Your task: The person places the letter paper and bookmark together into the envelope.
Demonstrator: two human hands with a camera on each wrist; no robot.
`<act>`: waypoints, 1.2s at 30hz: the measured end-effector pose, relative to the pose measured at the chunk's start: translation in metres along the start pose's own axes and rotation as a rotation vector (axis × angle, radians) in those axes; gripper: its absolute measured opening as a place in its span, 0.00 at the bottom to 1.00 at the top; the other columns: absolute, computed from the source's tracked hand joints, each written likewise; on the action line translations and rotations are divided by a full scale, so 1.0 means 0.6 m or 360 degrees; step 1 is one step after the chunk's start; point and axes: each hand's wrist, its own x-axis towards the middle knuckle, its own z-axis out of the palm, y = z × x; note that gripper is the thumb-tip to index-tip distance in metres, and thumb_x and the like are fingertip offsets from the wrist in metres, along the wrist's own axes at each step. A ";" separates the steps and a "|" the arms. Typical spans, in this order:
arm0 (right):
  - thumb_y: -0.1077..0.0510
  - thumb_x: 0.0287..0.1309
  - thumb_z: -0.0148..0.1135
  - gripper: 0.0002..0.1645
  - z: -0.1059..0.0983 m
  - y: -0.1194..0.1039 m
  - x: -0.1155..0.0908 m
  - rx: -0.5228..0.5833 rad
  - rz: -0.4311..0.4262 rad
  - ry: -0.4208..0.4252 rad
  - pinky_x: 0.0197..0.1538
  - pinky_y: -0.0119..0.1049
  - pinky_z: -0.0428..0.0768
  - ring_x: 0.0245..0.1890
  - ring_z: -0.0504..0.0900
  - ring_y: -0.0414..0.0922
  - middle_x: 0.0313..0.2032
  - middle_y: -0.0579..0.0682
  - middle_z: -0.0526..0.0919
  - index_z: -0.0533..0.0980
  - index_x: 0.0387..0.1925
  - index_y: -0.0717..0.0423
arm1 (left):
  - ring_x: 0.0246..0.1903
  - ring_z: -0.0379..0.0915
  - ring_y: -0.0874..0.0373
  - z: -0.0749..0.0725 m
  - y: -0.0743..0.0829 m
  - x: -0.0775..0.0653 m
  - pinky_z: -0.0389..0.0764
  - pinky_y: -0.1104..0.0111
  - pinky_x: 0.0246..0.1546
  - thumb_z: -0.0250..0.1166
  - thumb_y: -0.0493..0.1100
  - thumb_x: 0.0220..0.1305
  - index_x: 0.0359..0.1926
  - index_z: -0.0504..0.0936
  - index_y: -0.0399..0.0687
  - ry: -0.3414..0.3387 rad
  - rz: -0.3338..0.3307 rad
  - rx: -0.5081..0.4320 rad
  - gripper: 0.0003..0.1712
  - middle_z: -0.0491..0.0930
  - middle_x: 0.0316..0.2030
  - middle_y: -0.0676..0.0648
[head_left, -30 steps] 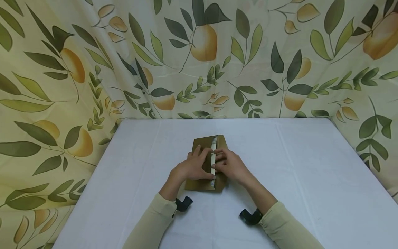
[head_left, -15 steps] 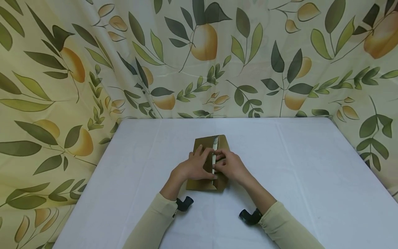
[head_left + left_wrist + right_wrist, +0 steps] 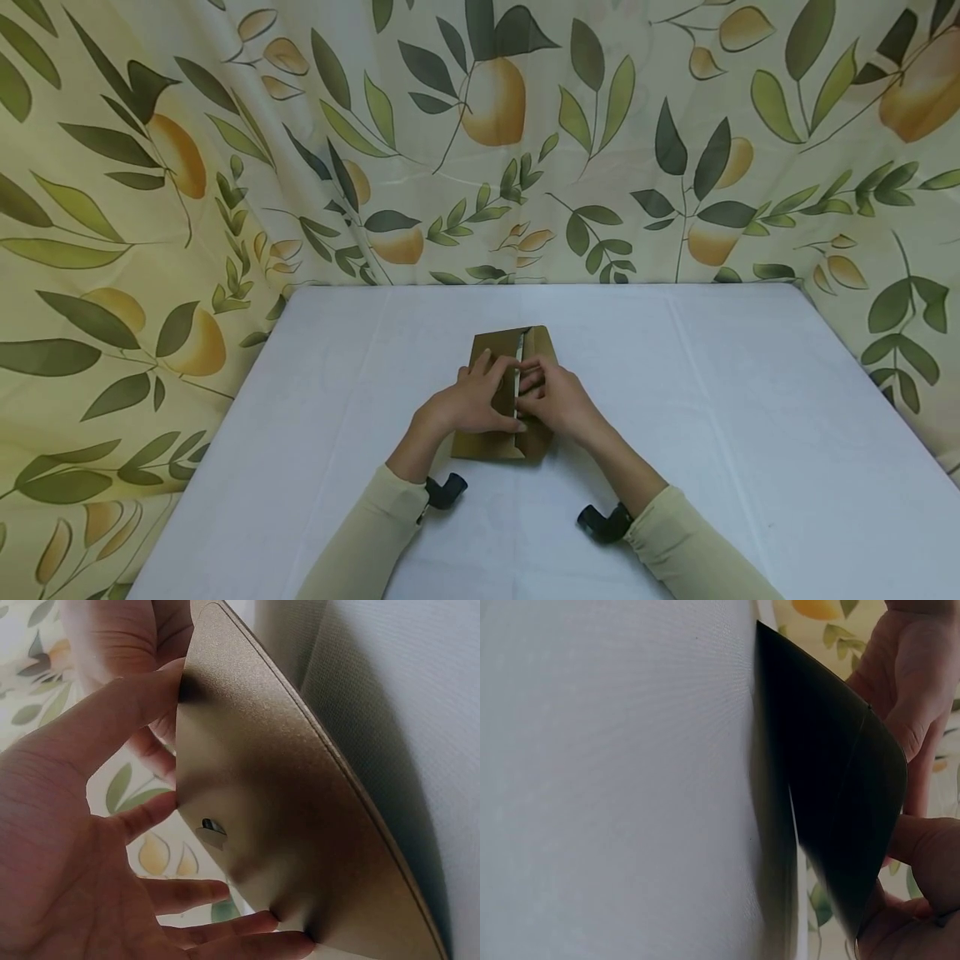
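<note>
A brown envelope (image 3: 483, 446) lies at the middle of the table, its pointed flap (image 3: 537, 443) turned to the right. Between body and flap, only a thin sliver of white paper (image 3: 521, 343) shows at the opening. From the left, my left hand (image 3: 468, 404) holds the envelope's body by its opening, thumb and fingers spread along the edge. In the left wrist view, its fingertips dent the envelope's bowed front (image 3: 277, 765). With curled fingers, my right hand (image 3: 555, 402) pinches the paper's edge over the flap. The right wrist view shows the flap's dark outer side (image 3: 840, 765).
A white cloth covers the table (image 3: 697, 417). Behind it and along both sides hangs a curtain (image 3: 322, 150) printed with fruit and leaves. Black wrist cameras, left (image 3: 447, 492) and right (image 3: 603, 523), sit close above the cloth.
The white strip has narrowed to a sliver as the paper slid left into the envelope. Envelope and left hand have shifted slightly right; the right hand has barely moved.
</note>
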 end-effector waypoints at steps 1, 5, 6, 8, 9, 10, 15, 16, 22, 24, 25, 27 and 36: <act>0.66 0.60 0.71 0.29 0.001 0.000 0.000 -0.0001 0.0004 0.0001 0.42 0.44 0.80 0.38 0.85 0.46 0.44 0.53 0.83 0.71 0.61 0.63 | 0.73 0.43 0.23 0.000 0.000 0.000 0.70 0.31 0.54 0.75 0.61 0.61 0.77 0.56 0.65 0.0000 0.0001 0.0001 0.51 0.38 0.81 0.35; 0.67 0.60 0.70 0.30 0.002 0.000 0.000 0.0012 0.0004 -0.0010 0.41 0.42 0.81 0.39 0.85 0.46 0.45 0.53 0.83 0.70 0.62 0.63 | 0.73 0.44 0.24 0.000 -0.001 0.001 0.70 0.32 0.54 0.75 0.61 0.61 0.77 0.56 0.65 -0.0002 0.0004 0.0008 0.51 0.38 0.81 0.35; 0.67 0.60 0.69 0.30 0.001 0.000 0.001 0.0012 0.0000 -0.0012 0.42 0.42 0.81 0.39 0.85 0.46 0.45 0.53 0.83 0.70 0.62 0.63 | 0.73 0.44 0.24 0.000 -0.001 0.001 0.71 0.32 0.54 0.75 0.62 0.61 0.77 0.56 0.64 0.0001 0.0005 0.0008 0.51 0.38 0.81 0.35; 0.67 0.61 0.70 0.30 -0.002 -0.001 0.001 0.0004 -0.0015 -0.0019 0.42 0.42 0.81 0.39 0.86 0.46 0.45 0.53 0.83 0.70 0.63 0.62 | 0.73 0.45 0.25 0.000 0.000 0.001 0.71 0.33 0.54 0.75 0.62 0.61 0.77 0.56 0.64 0.0009 0.0005 0.0001 0.51 0.38 0.81 0.34; 0.67 0.61 0.70 0.30 -0.004 -0.001 0.001 -0.0001 -0.0025 -0.0023 0.43 0.42 0.81 0.39 0.86 0.46 0.45 0.53 0.83 0.70 0.63 0.62 | 0.73 0.45 0.26 0.000 0.001 0.001 0.71 0.33 0.54 0.75 0.62 0.60 0.77 0.56 0.64 0.0015 0.0004 -0.0005 0.51 0.39 0.80 0.34; 0.67 0.62 0.70 0.30 -0.006 -0.002 0.001 -0.0001 -0.0028 -0.0029 0.43 0.43 0.81 0.39 0.86 0.46 0.45 0.54 0.83 0.69 0.63 0.62 | 0.73 0.45 0.26 0.000 0.001 0.001 0.71 0.33 0.54 0.75 0.62 0.60 0.77 0.57 0.64 0.0021 0.0001 -0.0011 0.51 0.39 0.80 0.34; 0.66 0.62 0.71 0.30 -0.022 -0.008 -0.002 -0.0005 -0.0022 -0.0062 0.46 0.46 0.81 0.41 0.86 0.48 0.47 0.54 0.84 0.71 0.64 0.61 | 0.74 0.41 0.23 0.004 -0.001 0.003 0.70 0.32 0.55 0.75 0.64 0.59 0.77 0.57 0.64 0.0044 -0.0020 -0.0014 0.52 0.39 0.81 0.35; 0.66 0.62 0.71 0.30 -0.026 -0.009 -0.003 -0.0007 -0.0018 -0.0068 0.46 0.46 0.81 0.42 0.86 0.48 0.48 0.55 0.83 0.71 0.64 0.62 | 0.74 0.41 0.23 0.005 -0.001 0.004 0.69 0.31 0.55 0.75 0.64 0.59 0.78 0.57 0.65 0.0046 -0.0027 -0.0008 0.52 0.38 0.81 0.35; 0.69 0.64 0.66 0.26 -0.054 -0.009 -0.002 0.0056 0.0032 -0.0041 0.42 0.44 0.84 0.41 0.86 0.50 0.50 0.59 0.81 0.72 0.62 0.65 | 0.75 0.42 0.25 0.007 0.002 0.003 0.71 0.34 0.55 0.74 0.65 0.59 0.79 0.57 0.63 0.0078 -0.0067 0.0039 0.54 0.40 0.80 0.34; 0.68 0.65 0.65 0.25 -0.065 -0.008 -0.001 0.0092 0.0069 -0.0005 0.41 0.46 0.85 0.40 0.86 0.50 0.50 0.60 0.80 0.72 0.62 0.65 | 0.75 0.43 0.27 0.007 0.004 0.002 0.72 0.35 0.55 0.75 0.64 0.59 0.79 0.57 0.63 0.0087 -0.0075 0.0049 0.54 0.41 0.80 0.34; 0.68 0.65 0.64 0.24 -0.071 -0.007 -0.001 0.0102 0.0080 0.0013 0.41 0.47 0.85 0.40 0.86 0.50 0.51 0.61 0.80 0.72 0.62 0.65 | 0.75 0.44 0.28 0.007 0.004 0.002 0.72 0.35 0.55 0.75 0.64 0.59 0.79 0.57 0.63 0.0090 -0.0078 0.0053 0.53 0.41 0.80 0.34; 0.66 0.67 0.64 0.24 -0.083 -0.005 -0.002 0.0098 0.0102 0.0044 0.42 0.49 0.86 0.40 0.86 0.51 0.51 0.62 0.80 0.71 0.62 0.65 | 0.75 0.45 0.28 0.008 0.005 0.001 0.73 0.36 0.55 0.75 0.64 0.58 0.79 0.57 0.63 0.0093 -0.0084 0.0058 0.53 0.42 0.80 0.34; 0.63 0.71 0.63 0.26 -0.136 0.005 -0.005 0.0079 0.0175 0.0077 0.48 0.49 0.84 0.45 0.86 0.58 0.54 0.65 0.79 0.69 0.65 0.68 | 0.75 0.42 0.27 0.009 0.008 0.000 0.72 0.35 0.55 0.75 0.63 0.59 0.79 0.56 0.64 0.0087 -0.0092 0.0047 0.53 0.40 0.80 0.34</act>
